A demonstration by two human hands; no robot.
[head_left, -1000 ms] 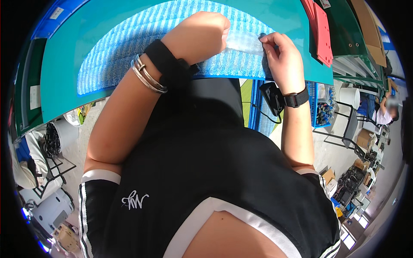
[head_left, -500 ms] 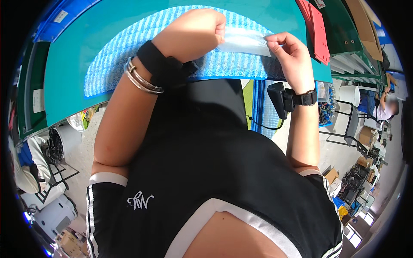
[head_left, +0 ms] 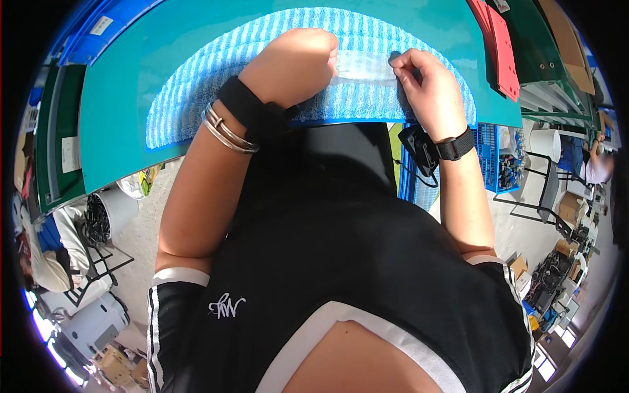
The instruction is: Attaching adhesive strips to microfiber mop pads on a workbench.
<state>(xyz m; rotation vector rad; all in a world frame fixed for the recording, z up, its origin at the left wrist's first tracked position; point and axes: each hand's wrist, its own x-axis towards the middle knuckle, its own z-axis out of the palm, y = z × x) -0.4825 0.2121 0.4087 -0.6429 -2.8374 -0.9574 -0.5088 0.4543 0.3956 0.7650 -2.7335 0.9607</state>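
In the upper middle of the frame, the left hand (head_left: 298, 65) is curled into a tight fist at the left end of a clear, flat plastic strip (head_left: 365, 68), holding it there (its fingertips are turned out of sight, so the exact grip cannot be told). Right of it, the right hand (head_left: 427, 85) pinches the strip's other end between thumb and forefinger, the gap between them nearly closed.

The strip lies across a blue-and-white striped, half-round textile pad (head_left: 196, 92) on a glossy teal tabletop (head_left: 114, 124). The left hand and a wide black wristband (head_left: 242, 101) cover part of the pad; the right hand hides some of its right side.

Flat red sheets with small holes (head_left: 503, 59) lie at upper right, a blue plastic bin (head_left: 92, 36) stands at upper left, and a blue lattice-sided plastic basket (head_left: 486, 157) sits right of centre, below the table edge.
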